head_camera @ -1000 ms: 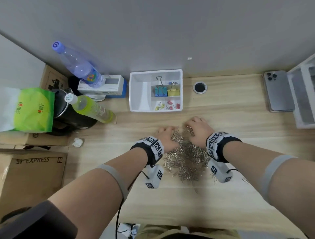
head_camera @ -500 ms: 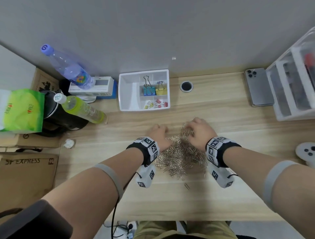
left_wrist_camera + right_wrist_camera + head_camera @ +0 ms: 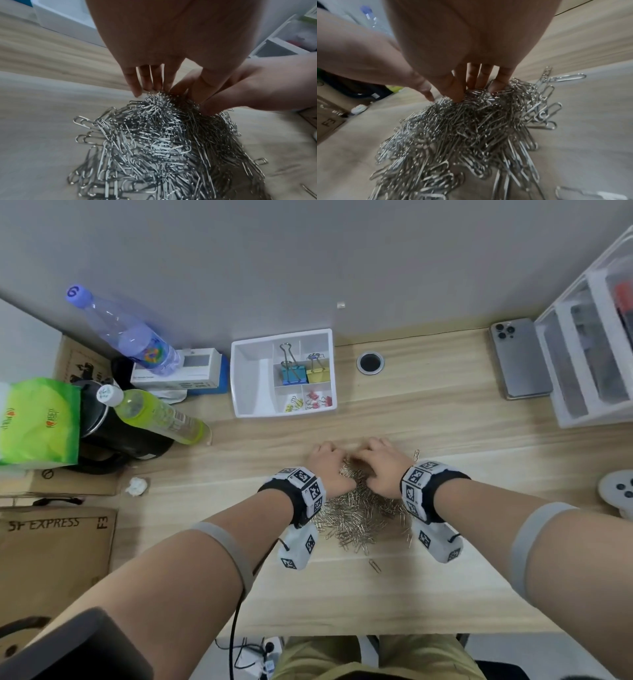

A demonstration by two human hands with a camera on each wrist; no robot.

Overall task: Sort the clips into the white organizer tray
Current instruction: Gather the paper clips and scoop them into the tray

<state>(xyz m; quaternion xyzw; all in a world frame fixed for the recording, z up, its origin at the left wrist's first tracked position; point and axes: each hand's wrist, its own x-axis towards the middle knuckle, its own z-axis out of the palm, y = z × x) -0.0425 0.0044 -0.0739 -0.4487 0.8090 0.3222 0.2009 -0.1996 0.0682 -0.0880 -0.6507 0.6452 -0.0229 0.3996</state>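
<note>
A heap of silver paper clips (image 3: 359, 518) lies on the wooden desk in front of me. Both hands are at its far end, close together. My left hand (image 3: 327, 462) hangs fingers-down, and the fingertips (image 3: 149, 86) touch the heap's far edge. My right hand (image 3: 376, 463) digs curled fingers (image 3: 471, 83) into the clips (image 3: 462, 135) and pinches a clump against the thumb (image 3: 181, 85). The white organizer tray (image 3: 253, 381) stands beyond the hands. It holds a blue binder clip (image 3: 293, 373), a yellow one (image 3: 318, 373) and small coloured clips (image 3: 317, 400); its large left compartment is bare.
A phone (image 3: 520, 361) and a white drawer unit (image 3: 589, 354) stand at the back right. Two bottles (image 3: 154, 412), a black kettle (image 3: 113, 433) and cardboard boxes (image 3: 51, 549) crowd the left. A cable hole (image 3: 370, 362) sits right of the tray. One stray clip (image 3: 375, 566) lies near me.
The two hands have drawn closer together over the far end of the heap, the left one moving right. My head has turned, so more of the drawer unit shows.
</note>
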